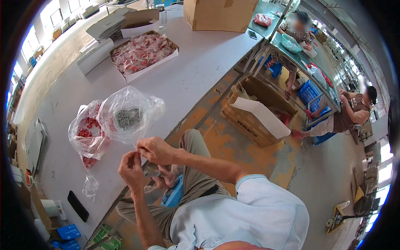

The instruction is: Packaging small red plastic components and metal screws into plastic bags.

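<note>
My left hand and my right hand meet at the table's near edge, fingertips pinched together. What they hold is too small and hidden to make out. Just beyond them lies an open clear plastic bag with a heap of small grey metal pieces in it. Against its left side rests another clear bag holding small red parts. A little empty-looking clear bag lies left of my left hand. Farther off, a shallow white box is filled with red parts in clear packets.
A black phone lies at the lower left. Farther back are a large cardboard box, a bottle and grey cartons. On the floor to the right stands an open cardboard box. Two people sit at a green bench.
</note>
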Motion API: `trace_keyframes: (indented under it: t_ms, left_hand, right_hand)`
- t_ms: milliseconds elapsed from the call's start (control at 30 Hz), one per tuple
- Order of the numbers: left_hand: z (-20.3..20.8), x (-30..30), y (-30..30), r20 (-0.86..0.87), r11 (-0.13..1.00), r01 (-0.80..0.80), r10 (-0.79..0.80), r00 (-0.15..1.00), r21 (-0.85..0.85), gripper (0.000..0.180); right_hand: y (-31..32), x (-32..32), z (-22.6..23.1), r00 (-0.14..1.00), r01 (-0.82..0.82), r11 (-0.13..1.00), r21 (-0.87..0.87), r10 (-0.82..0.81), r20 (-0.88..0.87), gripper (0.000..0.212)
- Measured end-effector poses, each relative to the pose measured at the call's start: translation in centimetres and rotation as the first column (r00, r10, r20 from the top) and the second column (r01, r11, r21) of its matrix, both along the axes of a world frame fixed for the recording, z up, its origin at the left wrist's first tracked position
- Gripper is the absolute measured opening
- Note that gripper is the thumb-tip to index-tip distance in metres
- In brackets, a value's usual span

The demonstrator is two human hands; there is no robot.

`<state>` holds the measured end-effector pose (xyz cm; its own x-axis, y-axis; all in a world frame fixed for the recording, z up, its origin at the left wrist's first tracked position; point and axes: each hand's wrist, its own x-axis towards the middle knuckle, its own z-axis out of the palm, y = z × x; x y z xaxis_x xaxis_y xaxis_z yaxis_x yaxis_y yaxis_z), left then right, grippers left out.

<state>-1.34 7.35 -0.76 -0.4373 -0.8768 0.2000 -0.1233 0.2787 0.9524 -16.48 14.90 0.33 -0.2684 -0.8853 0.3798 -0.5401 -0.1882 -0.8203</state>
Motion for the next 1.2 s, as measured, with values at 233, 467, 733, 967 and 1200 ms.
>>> trace_keyframes:
  t_ms: [233,467,733,967,1200]
  left_hand:
    - [0.0,0.1,-0.2,0.055,0.994,0.037,-0.031,0.998,-0.099,0.005]
    - [-0.2,0.0,-0.5,-0.035,0.987,-0.16,0.159,0.987,-0.023,0.006]
    - [0.2,-0.9,-0.5,-0.087,0.946,-0.135,0.115,0.99,-0.295,0.007]
    - [1.3,1.7,-1.9,0.18,0.761,0.14,-0.032,0.983,-0.633,0.025]
    - [1.5,2.7,-1.3,0.357,0.68,0.198,0.101,0.929,-0.706,0.016]
  right_hand:
    - [-0.1,0.1,0.4,0.993,-0.01,0.999,0.051,0.016,-0.118,0.012]
    - [0.2,1.0,1.1,0.971,0.053,0.997,0.063,-0.037,-0.237,0.011]
    - [-0.8,0.1,0.1,0.989,0.113,0.984,0.135,-0.099,-0.108,0.016]
    - [-1.5,0.8,1.8,0.998,0.069,0.978,0.197,-0.07,-0.001,0.015]
    - [-1.8,1.5,1.7,0.993,0.099,0.977,0.188,-0.085,-0.085,0.016]
